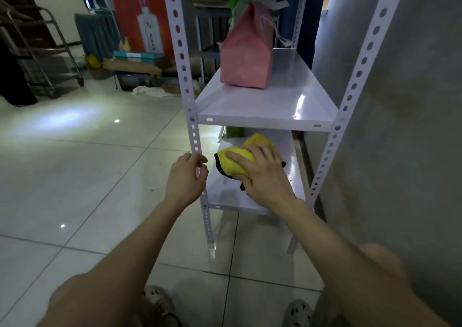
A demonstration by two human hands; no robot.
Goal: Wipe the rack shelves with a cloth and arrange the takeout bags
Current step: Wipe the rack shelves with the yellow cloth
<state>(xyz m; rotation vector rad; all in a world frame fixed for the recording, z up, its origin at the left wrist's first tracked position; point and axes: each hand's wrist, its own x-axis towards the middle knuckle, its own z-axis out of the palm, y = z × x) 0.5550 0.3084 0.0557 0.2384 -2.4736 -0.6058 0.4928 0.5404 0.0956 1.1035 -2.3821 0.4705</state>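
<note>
- Cloth [233, 160] lies on the lower shelf [225, 198]; right hand [261, 174] presses it, fingers spread: wiping.
- Left hand [186, 176] hangs relaxed, empty, by the post [193, 131].
- Next: probably sweep the shelf's front.

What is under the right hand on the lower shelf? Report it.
A bunched yellow cloth with black trim, pressed onto the lower shelf by the right hand. The hand covers the cloth's middle; the shelf beneath is hidden.
</note>
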